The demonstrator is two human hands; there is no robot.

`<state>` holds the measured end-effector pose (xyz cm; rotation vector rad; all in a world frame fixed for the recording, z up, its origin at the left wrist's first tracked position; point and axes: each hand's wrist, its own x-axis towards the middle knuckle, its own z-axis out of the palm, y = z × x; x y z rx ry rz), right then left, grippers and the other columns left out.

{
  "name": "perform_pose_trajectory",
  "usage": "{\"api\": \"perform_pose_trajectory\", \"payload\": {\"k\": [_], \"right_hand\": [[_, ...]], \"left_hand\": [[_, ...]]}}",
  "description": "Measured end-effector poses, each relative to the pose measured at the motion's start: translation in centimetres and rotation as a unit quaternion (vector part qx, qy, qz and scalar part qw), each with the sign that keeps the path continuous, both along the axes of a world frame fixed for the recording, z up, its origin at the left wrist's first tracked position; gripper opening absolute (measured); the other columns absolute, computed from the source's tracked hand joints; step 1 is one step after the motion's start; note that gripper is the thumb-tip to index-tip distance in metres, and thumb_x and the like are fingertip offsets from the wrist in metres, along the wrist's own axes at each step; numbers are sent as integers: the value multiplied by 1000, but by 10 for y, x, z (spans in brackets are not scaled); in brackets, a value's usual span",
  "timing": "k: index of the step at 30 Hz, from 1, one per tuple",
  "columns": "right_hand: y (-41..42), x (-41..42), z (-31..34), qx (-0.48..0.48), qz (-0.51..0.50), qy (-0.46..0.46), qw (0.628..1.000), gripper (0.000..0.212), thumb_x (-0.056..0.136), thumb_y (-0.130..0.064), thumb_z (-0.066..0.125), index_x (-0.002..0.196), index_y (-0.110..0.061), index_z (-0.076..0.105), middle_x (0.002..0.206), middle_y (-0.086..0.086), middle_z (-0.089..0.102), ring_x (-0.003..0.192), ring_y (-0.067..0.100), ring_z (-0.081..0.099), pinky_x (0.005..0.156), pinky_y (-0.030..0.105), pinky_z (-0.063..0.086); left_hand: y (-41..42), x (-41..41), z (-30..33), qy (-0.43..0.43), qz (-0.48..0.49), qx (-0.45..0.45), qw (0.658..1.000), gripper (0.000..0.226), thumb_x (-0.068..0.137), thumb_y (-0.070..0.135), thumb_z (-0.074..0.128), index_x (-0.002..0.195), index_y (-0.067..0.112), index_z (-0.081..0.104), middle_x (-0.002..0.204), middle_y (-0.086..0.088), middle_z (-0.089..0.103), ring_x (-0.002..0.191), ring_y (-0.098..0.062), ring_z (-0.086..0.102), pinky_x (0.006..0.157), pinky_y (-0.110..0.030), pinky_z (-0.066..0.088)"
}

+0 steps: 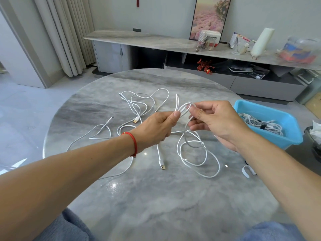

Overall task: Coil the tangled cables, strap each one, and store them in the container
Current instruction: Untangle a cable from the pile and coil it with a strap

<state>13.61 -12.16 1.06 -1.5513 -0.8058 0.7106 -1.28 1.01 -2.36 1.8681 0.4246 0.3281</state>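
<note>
Loose white cables (137, 108) are sprawling across the marble table (156, 197). Left hand (156, 126) and right hand (215, 122) are both pinching one cable's small loop (186, 108) above it; the blue container (284, 119) is sitting rightmost, holding a strapped coil (260, 126).

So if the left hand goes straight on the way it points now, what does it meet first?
Probably the right hand: the left hand points right and slightly away, and both pinch the same white cable. Depth is unclear from one view.

Home living room: curtains (69, 32), low media console (156, 42), framed picture (210, 16).
</note>
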Motion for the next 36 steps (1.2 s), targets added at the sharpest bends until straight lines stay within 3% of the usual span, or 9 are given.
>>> {"api": "perform_pose_trajectory", "payload": {"k": [7,13,18,21,25,28,32,34,36], "right_hand": [[6,-2,-3,57,-6,59,997,12,96,-10,67,98,-5,78,76,8,71,70,18,71,67,24,61],[11,-2,-9,68,-27,94,993,14,97,-11,68,104,-4,77,73,5,72,68,16,71,68,23,61],[15,-9,-9,52,-49,52,996,12,98,-15,69,94,-12,79,70,1,68,68,12,67,65,21,57],[15,-11,-7,-16,-45,-26,999,24,106,-24,58,95,-10,74,84,6,67,74,17,64,63,26,54],[8,-14,-14,-165,110,-40,979,45,111,-38,38,116,-4,66,100,15,78,88,26,71,83,38,51],[1,-16,-23,-266,266,-93,922,40,110,-39,43,111,-11,71,91,9,79,87,21,73,92,37,54],[3,-15,-26,-288,273,-188,898,33,107,-34,46,93,-23,73,65,-2,67,64,16,63,73,35,55],[6,-17,-24,-287,257,-247,889,31,105,-38,47,91,-27,72,60,-5,63,56,9,58,64,27,49],[8,-22,-22,-290,252,-333,861,28,102,-44,48,92,-33,71,61,-9,63,52,2,54,57,24,42]], "left_hand": [[-8,1,-2,-13,-40,-22,999,48,107,44,31,86,6,54,71,0,61,39,-14,29,40,-20,24],[-7,1,-3,9,-68,-96,993,48,106,47,33,109,9,63,106,-5,75,43,-14,18,44,-21,13],[-8,0,0,20,-91,-187,978,45,106,46,35,91,10,58,88,-8,68,39,-13,19,45,-20,13],[-7,0,2,9,-78,-216,973,41,105,45,38,81,15,51,77,-6,62,39,-12,23,44,-18,16],[3,2,3,-20,12,-232,972,39,105,45,40,78,18,47,65,-2,56,42,-13,34,42,-18,25],[18,-2,4,-29,72,-210,974,39,106,44,39,78,18,47,61,-1,52,53,-18,44,52,-28,40],[31,-5,4,-56,95,-322,940,41,105,44,40,76,16,45,55,1,37,58,-19,51,76,-45,60],[32,-5,5,-69,86,-376,920,42,105,45,40,75,16,43,54,2,29,50,-18,42,59,-34,57],[30,-3,6,-53,89,-377,920,43,105,48,40,75,18,40,54,4,26,46,-14,31,43,-24,39]]}}
